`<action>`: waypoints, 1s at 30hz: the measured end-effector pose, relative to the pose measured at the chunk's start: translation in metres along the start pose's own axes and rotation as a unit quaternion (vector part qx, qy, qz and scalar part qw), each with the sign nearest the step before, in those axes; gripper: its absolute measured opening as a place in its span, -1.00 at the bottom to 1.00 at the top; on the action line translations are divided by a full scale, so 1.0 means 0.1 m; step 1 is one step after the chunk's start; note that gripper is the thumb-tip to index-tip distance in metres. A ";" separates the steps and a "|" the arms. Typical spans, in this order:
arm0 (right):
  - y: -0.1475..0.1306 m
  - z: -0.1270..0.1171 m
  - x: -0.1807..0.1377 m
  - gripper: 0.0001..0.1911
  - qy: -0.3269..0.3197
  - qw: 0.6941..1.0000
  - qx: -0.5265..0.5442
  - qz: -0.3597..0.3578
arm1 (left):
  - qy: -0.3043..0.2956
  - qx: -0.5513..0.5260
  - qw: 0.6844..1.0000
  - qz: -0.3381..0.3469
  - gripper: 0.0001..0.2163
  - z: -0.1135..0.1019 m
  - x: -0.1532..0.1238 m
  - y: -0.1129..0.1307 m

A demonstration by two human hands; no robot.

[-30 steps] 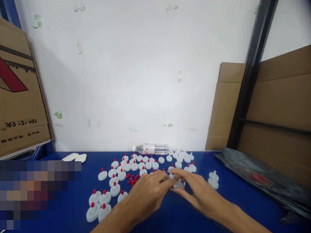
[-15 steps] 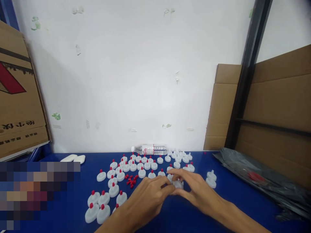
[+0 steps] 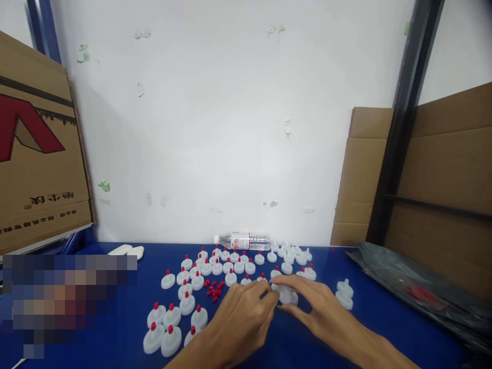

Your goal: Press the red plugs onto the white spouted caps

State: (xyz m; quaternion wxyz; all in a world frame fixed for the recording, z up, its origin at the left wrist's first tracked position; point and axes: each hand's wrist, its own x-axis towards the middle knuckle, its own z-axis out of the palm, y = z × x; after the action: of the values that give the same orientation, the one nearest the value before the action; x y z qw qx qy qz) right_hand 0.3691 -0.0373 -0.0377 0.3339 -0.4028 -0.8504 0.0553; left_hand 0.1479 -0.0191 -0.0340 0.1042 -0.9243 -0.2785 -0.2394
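Observation:
Between my two hands is a round white plastic nozzle cap (image 3: 284, 293), partly hidden by fingers. My right hand (image 3: 317, 302) curves its thumb and fingers around the cap's right side. At its left edge, my left hand (image 3: 248, 312) has its fingers curled together; anything pinched in them is hidden. Many white nozzle caps with red tips (image 3: 171, 316) stand on the blue table (image 3: 126, 307) to the left and beyond my hands. Loose red tips (image 3: 214, 289) lie in a small heap left of my left hand.
White nozzle caps without red tips (image 3: 287, 251) cluster at the back, and a few more (image 3: 345, 293) lie at the right. A clear bottle (image 3: 246, 241) lies by the wall. Black plastic sheeting (image 3: 415, 292) covers the right side. A cardboard box (image 3: 42, 154) stands left.
The view has shifted slightly, so everything sits a little further right. Both hands stay close together around the white nozzle cap, and more of its pale face shows now.

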 end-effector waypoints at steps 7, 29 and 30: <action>0.00 -0.02 -0.03 -0.45 0.037 0.997 -0.038 -0.062 | 0.047 -0.007 0.998 -0.044 -0.81 0.09 0.02 -0.05; 0.16 -0.18 0.12 -0.69 0.015 0.997 -0.077 -0.010 | -0.077 0.026 0.991 -0.108 -0.77 -0.35 0.11 -0.49; 0.26 -0.24 0.12 -0.66 0.025 0.995 -0.095 0.014 | -0.110 0.052 0.984 -0.127 -0.74 -0.40 0.08 -0.58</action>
State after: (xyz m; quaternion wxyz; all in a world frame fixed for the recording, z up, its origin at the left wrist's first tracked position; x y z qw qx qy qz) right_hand 0.3951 -0.0157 -0.0221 0.3146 -0.4458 -0.8374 -0.0308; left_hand 0.1061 0.0196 0.0080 0.0895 -0.8955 -0.4152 -0.1328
